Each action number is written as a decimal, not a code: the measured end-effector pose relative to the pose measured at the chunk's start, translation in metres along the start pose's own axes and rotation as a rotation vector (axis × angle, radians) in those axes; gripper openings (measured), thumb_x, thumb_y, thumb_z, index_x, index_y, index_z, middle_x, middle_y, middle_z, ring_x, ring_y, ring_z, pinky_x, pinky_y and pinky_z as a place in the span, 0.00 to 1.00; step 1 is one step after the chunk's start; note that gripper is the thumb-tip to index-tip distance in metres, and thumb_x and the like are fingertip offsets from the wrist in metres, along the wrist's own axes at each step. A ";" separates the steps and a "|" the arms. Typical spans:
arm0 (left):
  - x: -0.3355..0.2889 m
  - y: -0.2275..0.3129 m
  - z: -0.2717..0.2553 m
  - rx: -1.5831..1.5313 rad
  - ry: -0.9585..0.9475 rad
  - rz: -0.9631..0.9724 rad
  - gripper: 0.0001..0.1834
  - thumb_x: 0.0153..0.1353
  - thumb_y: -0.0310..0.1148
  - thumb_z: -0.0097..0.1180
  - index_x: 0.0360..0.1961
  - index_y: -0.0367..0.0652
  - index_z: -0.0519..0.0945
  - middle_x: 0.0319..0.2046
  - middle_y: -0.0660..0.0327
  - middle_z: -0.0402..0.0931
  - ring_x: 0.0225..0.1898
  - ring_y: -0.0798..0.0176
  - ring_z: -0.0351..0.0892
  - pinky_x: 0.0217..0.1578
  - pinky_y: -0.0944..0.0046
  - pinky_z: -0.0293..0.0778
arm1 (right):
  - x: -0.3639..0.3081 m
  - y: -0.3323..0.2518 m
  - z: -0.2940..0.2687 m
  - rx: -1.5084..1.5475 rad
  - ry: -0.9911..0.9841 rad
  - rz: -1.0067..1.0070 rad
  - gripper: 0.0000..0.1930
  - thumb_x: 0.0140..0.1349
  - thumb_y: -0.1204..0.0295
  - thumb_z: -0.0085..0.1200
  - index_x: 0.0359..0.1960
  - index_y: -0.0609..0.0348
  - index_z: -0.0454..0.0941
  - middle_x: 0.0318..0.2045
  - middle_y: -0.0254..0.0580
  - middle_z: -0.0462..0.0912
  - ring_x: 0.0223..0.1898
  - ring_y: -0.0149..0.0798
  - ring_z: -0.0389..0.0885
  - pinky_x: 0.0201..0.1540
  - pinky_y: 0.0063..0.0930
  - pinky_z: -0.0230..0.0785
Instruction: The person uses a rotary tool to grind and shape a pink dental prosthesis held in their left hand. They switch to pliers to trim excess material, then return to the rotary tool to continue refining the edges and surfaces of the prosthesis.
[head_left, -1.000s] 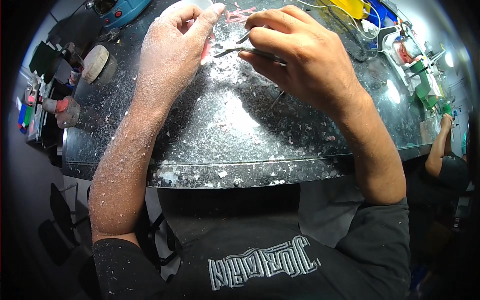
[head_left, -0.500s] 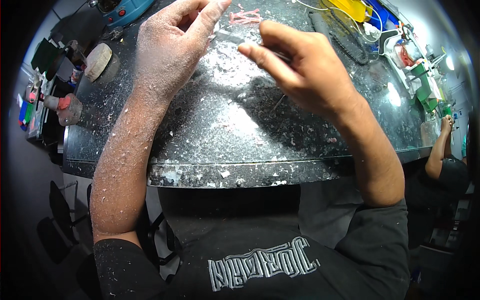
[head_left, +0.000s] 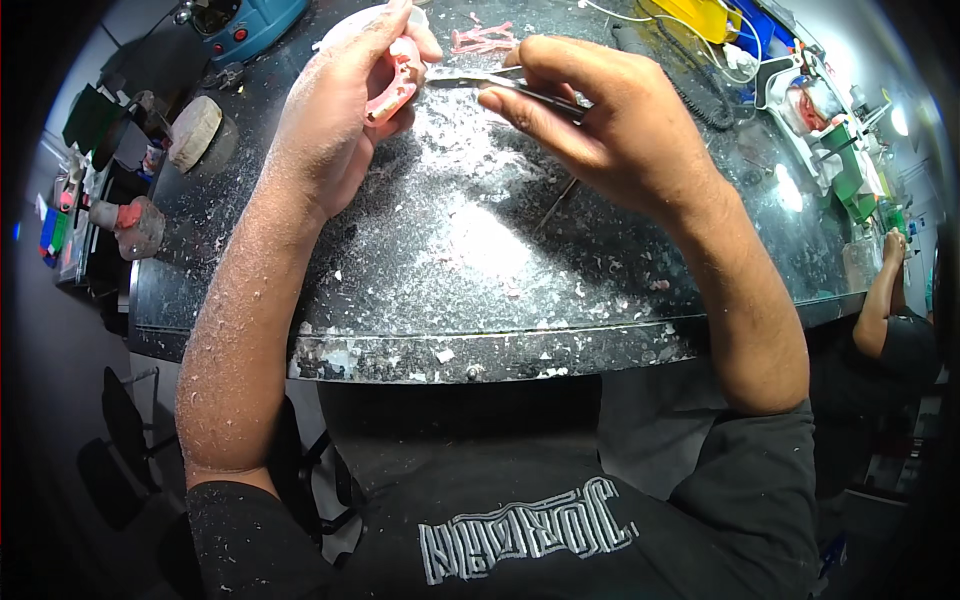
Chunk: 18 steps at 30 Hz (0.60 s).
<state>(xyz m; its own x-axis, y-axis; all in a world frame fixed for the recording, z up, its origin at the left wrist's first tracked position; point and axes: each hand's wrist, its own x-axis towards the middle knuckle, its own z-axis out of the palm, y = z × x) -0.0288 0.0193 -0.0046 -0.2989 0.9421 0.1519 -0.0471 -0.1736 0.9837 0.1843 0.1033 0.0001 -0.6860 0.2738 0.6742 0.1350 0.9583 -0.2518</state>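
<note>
Strips (head_left: 483,38) on bench (head_left: 420,290) between left hand (head_left: 335,95) and right hand (head_left: 630,130), block (head_left: 195,133) left of left hand, cord (head_left: 712,116) beyond right hand

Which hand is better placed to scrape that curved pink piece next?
Probably the right hand: it holds a slim grey metal tool, its tip close to the curved pink piece, while the left hand grips that piece.

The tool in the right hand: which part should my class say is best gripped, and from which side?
The tool is probably best gripped by its dark rear, from the right: that slim, straight part points right, while the paler tip faces the pink piece. The right hand holds it there.
</note>
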 end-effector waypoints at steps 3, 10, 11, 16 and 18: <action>0.001 0.002 -0.008 -0.254 -0.149 -0.163 0.21 0.77 0.50 0.48 0.42 0.41 0.79 0.27 0.73 0.68 0.24 0.80 0.62 0.21 0.75 0.59 | -0.001 0.001 -0.005 -0.044 -0.096 0.103 0.13 0.68 0.65 0.66 0.34 0.60 0.77 0.21 0.39 0.71 0.23 0.34 0.71 0.27 0.32 0.64; 0.013 -0.002 -0.028 -0.569 -0.561 -0.210 0.17 0.70 0.41 0.53 0.48 0.36 0.77 0.32 0.64 0.78 0.35 0.74 0.78 0.31 0.72 0.72 | -0.010 0.010 0.020 -0.056 -0.248 0.024 0.11 0.63 0.69 0.67 0.38 0.59 0.78 0.41 0.43 0.80 0.42 0.51 0.82 0.44 0.40 0.77; 0.015 -0.001 -0.027 -0.576 -0.600 -0.183 0.17 0.69 0.38 0.54 0.50 0.35 0.76 0.34 0.63 0.79 0.37 0.73 0.80 0.33 0.72 0.73 | -0.012 0.012 0.025 -0.021 -0.222 0.001 0.10 0.64 0.68 0.67 0.39 0.59 0.79 0.43 0.43 0.81 0.44 0.50 0.83 0.46 0.40 0.77; 0.007 -0.004 -0.020 -0.434 -0.115 -0.057 0.19 0.71 0.35 0.58 0.53 0.28 0.76 0.50 0.48 0.81 0.51 0.58 0.83 0.50 0.67 0.80 | -0.007 0.034 0.012 -0.054 -0.024 0.005 0.12 0.68 0.63 0.62 0.44 0.58 0.81 0.45 0.45 0.82 0.45 0.49 0.83 0.50 0.42 0.76; 0.007 -0.004 -0.013 -0.449 -0.055 -0.066 0.19 0.71 0.32 0.59 0.54 0.26 0.75 0.52 0.46 0.80 0.54 0.55 0.83 0.56 0.64 0.81 | 0.000 0.051 -0.010 -0.115 0.021 0.271 0.12 0.68 0.63 0.62 0.41 0.60 0.81 0.40 0.46 0.82 0.41 0.50 0.83 0.47 0.42 0.75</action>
<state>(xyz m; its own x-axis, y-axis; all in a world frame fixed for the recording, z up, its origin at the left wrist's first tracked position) -0.0430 0.0226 -0.0083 -0.2305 0.9672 0.1071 -0.4766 -0.2081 0.8541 0.1987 0.1530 -0.0060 -0.5992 0.5211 0.6078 0.3921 0.8529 -0.3447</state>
